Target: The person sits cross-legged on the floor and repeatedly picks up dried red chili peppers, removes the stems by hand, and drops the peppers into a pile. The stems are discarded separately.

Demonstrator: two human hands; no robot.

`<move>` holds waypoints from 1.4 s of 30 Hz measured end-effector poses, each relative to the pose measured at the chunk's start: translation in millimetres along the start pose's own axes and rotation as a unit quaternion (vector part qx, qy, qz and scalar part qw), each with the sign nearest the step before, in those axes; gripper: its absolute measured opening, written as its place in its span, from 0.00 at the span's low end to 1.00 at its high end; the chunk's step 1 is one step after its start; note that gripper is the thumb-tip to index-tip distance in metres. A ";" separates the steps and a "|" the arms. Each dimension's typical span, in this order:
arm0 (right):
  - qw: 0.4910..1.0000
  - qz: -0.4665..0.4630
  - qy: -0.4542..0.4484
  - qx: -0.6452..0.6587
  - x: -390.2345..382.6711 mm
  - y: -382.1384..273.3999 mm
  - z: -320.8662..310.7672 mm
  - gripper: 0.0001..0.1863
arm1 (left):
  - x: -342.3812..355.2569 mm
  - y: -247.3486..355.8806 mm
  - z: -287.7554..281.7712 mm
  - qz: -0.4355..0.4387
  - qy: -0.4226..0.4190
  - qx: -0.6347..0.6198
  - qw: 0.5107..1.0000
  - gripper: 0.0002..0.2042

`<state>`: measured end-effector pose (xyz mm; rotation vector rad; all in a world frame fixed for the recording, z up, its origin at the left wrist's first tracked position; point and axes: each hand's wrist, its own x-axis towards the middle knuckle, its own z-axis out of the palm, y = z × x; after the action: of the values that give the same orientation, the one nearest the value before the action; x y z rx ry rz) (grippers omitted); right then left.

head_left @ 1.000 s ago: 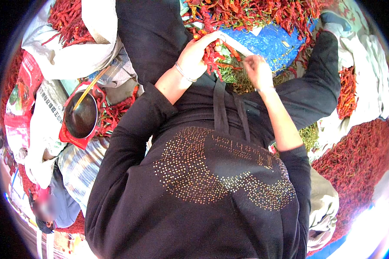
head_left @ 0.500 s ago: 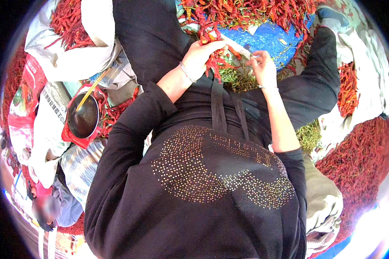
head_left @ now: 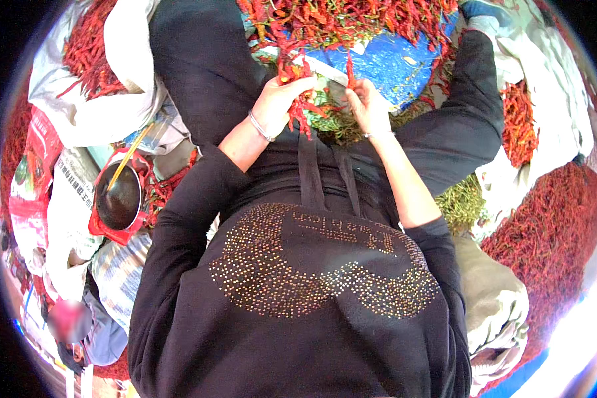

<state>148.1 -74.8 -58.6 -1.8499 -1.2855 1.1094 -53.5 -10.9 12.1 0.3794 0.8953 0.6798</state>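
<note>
My left hand (head_left: 275, 103) is closed round a bunch of dried red chilies (head_left: 302, 109), which poke out above and below the fingers. Just to its right, my right hand (head_left: 370, 109) pinches a single red chili (head_left: 349, 69) that points upward, away from me. Both hands are above my lap, between my spread legs. Beneath them lie greenish stems (head_left: 345, 127). Past the hands, a large heap of red chilies (head_left: 351, 23) rests on a blue plastic sheet (head_left: 398, 73).
On the left stand a white sack (head_left: 129, 60) of chilies and a dark round pan (head_left: 119, 199) in a red holder, with yellowish sticks (head_left: 129, 156) across it. More chilies (head_left: 544, 232) spread at right beside a pale sack (head_left: 557, 99). Another person (head_left: 69, 322) is at lower left.
The right hand has come up with one chili upright in its fingers; before, no chili showed clearly there. The left hand keeps its bunch. The whole view has shifted slightly.
</note>
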 end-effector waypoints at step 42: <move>0.986 -0.037 -0.040 -0.160 -13.9 -46.0 -0.8 0.06 | -22.9 37.3 3.1 0.071 0.022 0.068 0.995 0.09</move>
<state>127.0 -72.5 -15.5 -1.9809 -1.6457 0.9915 -75.2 0.7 48.5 0.5553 0.9662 0.7619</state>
